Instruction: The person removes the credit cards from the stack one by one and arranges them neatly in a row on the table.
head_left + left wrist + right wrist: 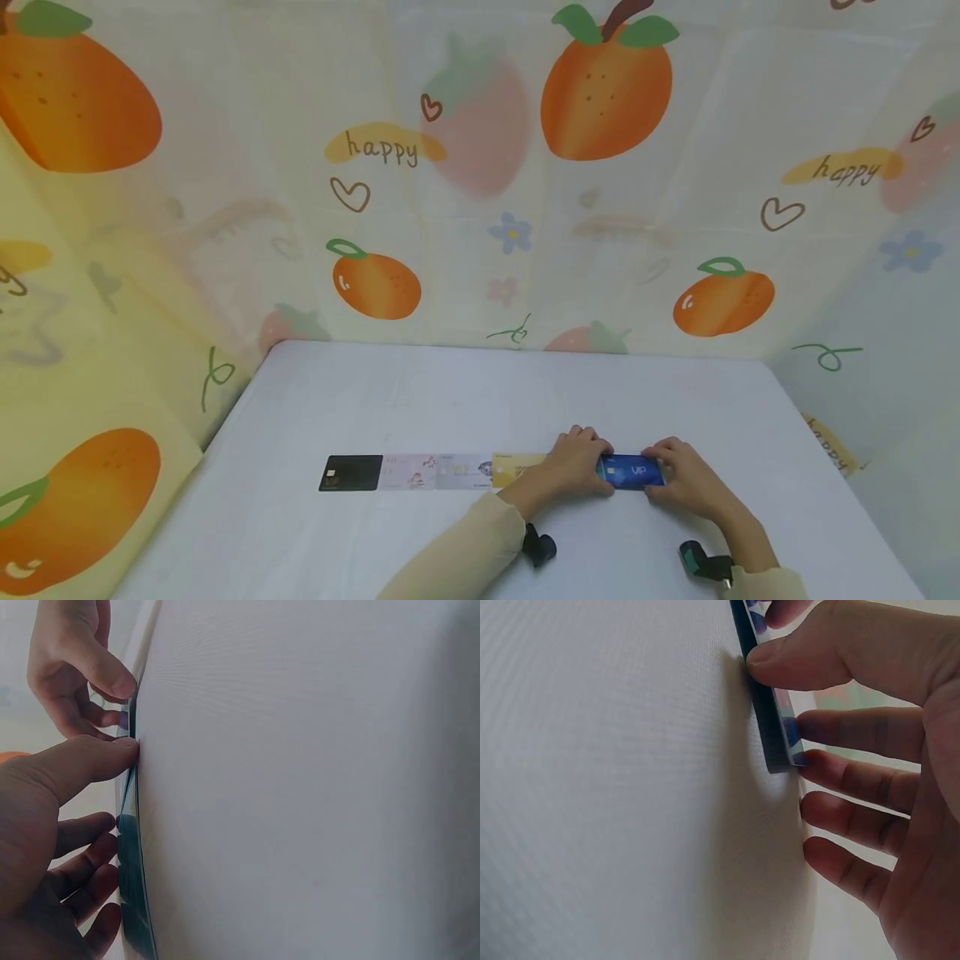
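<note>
A blue VIP card (633, 472) lies at the right end of a row of cards on the white table. My left hand (573, 467) pinches its left end, thumb at the near edge and fingers at the far edge. At the other end, my right hand (686, 479) grips the card in the same way. The right wrist view shows a thick dark edge (761, 705) under the right thumb; whether it is one card or a stack, I cannot tell. Left of my hands lie a yellow card (513, 469), a pale lavender card (463, 472), a pink card (408, 472) and a black VIP card (351, 473). The left hand covers part of the row.
The white table (300, 550) runs back to a fruit-printed cloth (480, 275), which also hangs along both sides. Dark wrist cameras are worn on the left wrist (538, 546) and the right wrist (703, 561), close above the table.
</note>
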Available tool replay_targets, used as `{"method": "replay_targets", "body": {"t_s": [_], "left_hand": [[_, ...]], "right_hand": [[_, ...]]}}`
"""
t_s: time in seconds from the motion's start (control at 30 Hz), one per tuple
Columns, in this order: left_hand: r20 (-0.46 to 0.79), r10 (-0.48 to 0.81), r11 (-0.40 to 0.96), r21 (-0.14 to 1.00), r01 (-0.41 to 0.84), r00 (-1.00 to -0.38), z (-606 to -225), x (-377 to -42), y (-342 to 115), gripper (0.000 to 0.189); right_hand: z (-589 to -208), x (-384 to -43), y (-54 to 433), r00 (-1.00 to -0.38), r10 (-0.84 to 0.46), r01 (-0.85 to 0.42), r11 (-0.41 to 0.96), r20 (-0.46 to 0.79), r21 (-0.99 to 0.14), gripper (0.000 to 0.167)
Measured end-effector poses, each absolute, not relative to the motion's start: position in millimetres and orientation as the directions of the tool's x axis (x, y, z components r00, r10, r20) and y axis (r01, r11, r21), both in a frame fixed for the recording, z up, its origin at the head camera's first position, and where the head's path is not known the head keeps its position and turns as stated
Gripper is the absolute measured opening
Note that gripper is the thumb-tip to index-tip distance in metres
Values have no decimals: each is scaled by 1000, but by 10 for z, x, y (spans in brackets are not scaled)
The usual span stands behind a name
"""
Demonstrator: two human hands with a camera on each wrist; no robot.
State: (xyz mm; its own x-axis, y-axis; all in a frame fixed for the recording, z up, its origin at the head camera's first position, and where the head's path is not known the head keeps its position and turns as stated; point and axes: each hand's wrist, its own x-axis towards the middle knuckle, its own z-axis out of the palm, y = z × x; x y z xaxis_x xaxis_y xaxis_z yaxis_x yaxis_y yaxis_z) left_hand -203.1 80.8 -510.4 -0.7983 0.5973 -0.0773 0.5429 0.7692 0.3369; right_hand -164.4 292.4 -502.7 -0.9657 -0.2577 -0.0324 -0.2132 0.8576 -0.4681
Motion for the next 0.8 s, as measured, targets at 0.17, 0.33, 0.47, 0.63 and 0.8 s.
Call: {"method": "replay_targets", "body": {"t_s": [0.17, 0.33, 0.47, 0.63, 0.8], "left_hand": [[-82, 600, 771, 327, 547, -796, -5108, -2038, 813, 56], [-90, 597, 775, 323, 544, -797, -5106, -2032, 818, 54], [-91, 598, 775, 319, 546, -796, -5105, -2031, 824, 54], [-99, 594, 780, 315, 541, -798, -5086, -2035, 830, 53], [-98, 585, 786, 311, 534, -805, -5088, -2034, 830, 53]], "right_hand": [[-5017, -1632, 2915, -967, -252, -206, 861, -37, -464, 48], [-5017, -1628, 2907, -967, -252, -206, 860, -37, -467, 47], [-5022, -1626, 2906, -969, -245, -200, 864, -40, -462, 48], [-5029, -1623, 2903, -970, -241, -193, 863, -44, -467, 48], [-5053, -1621, 2902, -970, -241, -198, 866, -36, -458, 47]]}}
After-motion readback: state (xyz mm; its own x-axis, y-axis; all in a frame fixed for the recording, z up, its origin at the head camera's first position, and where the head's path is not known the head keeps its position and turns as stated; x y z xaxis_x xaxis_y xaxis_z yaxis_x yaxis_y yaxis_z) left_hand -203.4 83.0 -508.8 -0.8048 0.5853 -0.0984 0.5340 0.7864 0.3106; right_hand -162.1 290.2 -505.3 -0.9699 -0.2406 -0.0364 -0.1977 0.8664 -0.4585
